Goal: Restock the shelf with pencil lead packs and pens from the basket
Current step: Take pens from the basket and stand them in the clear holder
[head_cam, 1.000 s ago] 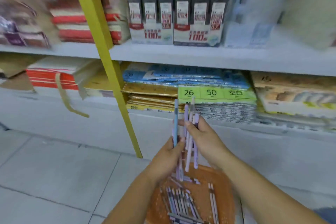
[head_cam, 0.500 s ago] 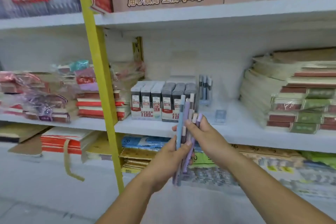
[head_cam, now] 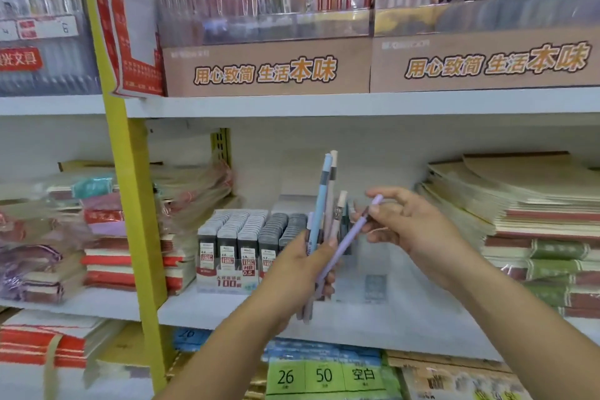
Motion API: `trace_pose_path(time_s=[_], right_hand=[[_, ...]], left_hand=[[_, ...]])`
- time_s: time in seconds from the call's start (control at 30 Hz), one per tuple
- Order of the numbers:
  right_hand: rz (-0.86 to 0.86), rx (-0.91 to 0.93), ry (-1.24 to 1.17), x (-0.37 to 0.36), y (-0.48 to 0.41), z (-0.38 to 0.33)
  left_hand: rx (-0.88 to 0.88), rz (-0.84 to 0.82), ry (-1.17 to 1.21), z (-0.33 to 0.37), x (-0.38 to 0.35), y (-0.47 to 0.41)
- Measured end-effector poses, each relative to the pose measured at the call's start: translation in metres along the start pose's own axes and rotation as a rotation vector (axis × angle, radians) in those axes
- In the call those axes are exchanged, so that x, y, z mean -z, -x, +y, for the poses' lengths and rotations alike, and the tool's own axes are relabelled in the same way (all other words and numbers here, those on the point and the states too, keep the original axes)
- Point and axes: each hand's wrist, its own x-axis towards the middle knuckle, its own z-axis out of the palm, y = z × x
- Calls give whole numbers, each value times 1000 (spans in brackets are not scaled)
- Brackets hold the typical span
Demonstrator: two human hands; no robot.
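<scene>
Since half a second ago the view has risen, so the cardboard boxes [head_cam: 266, 75] on the upper board now fill the top of the frame. The right hand [head_cam: 415, 230] has left the tops of the pens [head_cam: 323, 201] and has gone to the right, taking one purple pen [head_cam: 349, 242] with it.

The shelf [head_cam: 406, 321] runs across the whole width and both edges of the frame cut it. The goods in the upper left are blurred and I cannot read them. The yellow post [head_cam: 130, 204] hides part of the stacks on the left. The notebooks [head_cam: 535, 214] at the right are cut by the frame edge. The pencil lead packs [head_cam: 240, 237] stand in rows at the centre, and the left hand [head_cam: 292, 273] covers their right end. Just right of them is a clear box [head_cam: 373, 282], hard to make out.

The left hand is at the lower centre, fingers curled tight around the pens, which stand nearly upright in front of the shelf. The right hand is to the right of it. Its thumb and first finger pinch the upper end of the purple pen, and the other fingers are loosely spread. This pen is tilted, and its lower end lies across the left hand's fingers. Whether they grip it I cannot tell.
</scene>
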Motion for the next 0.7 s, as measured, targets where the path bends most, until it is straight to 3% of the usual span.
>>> trace_pose_path(time_s=[0.07, 0.13, 0.37, 0.7], right_hand=[[118, 152, 105, 12, -20, -11], [185, 265, 355, 24, -42, -16], [137, 355, 1054, 44, -89, 29], [53, 297, 1090, 57, -112, 58]], left_hand=[[2, 33, -29, 9, 6, -15], [15, 39, -32, 11, 15, -27], [35, 94, -12, 1, 21, -38], [54, 97, -60, 6, 13, -39]])
